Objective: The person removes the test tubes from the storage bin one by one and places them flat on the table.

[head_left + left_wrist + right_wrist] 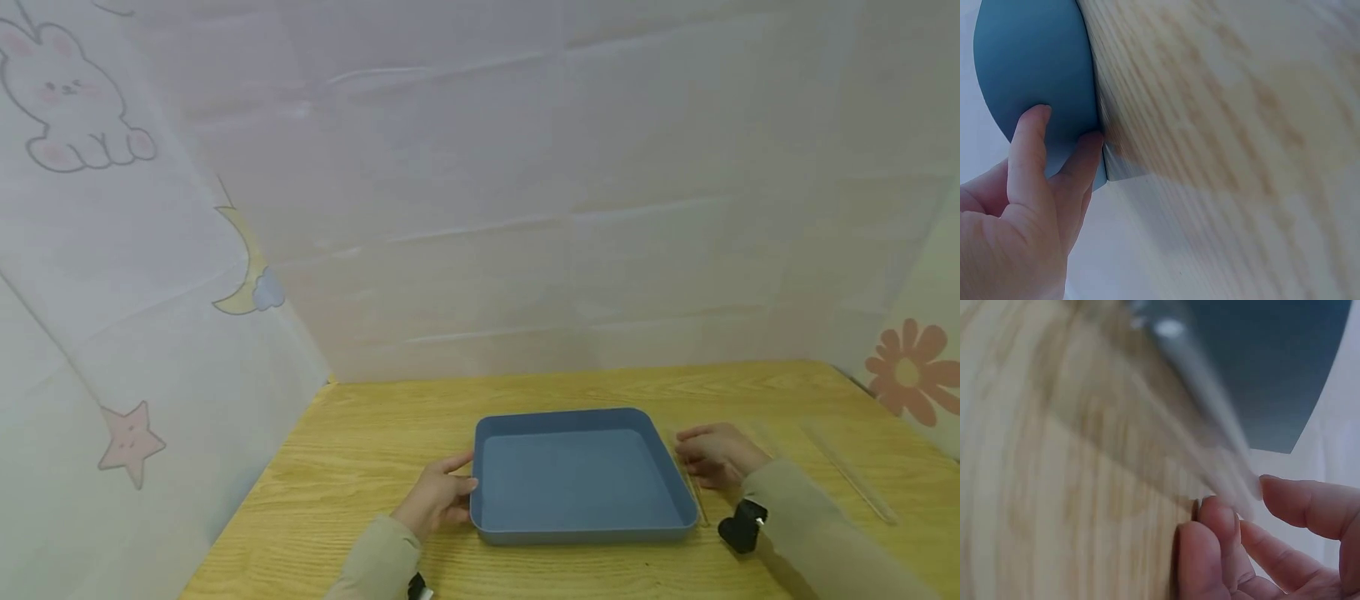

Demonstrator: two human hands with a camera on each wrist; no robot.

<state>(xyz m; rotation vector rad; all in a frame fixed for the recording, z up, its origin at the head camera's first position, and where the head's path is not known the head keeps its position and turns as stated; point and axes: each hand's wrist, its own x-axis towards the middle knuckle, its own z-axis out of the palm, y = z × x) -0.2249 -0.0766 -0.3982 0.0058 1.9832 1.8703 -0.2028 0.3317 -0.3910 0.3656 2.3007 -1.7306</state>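
Observation:
A shallow blue-grey rectangular tray point(585, 535) lies on the wooden table, its inside bare. At its left wall is my left hand point(438, 500); in the left wrist view, extended fingers point(1032, 144) touch the outer side. Beside the right wall, my right hand point(720, 457) pinches a thin transparent strip point(1210, 406) between thumb and fingers. That strip stands tilted and blurred close to the tray, and its exact kind is unclear. Farther right on the table lies another long clear piece point(855, 479), faint against the wood.
The yellow wood-grain table point(390, 417) ends at a pale cloth backdrop point(487, 208) behind and on both sides. A dark wrist device point(742, 527) sits on the right sleeve, close above the table.

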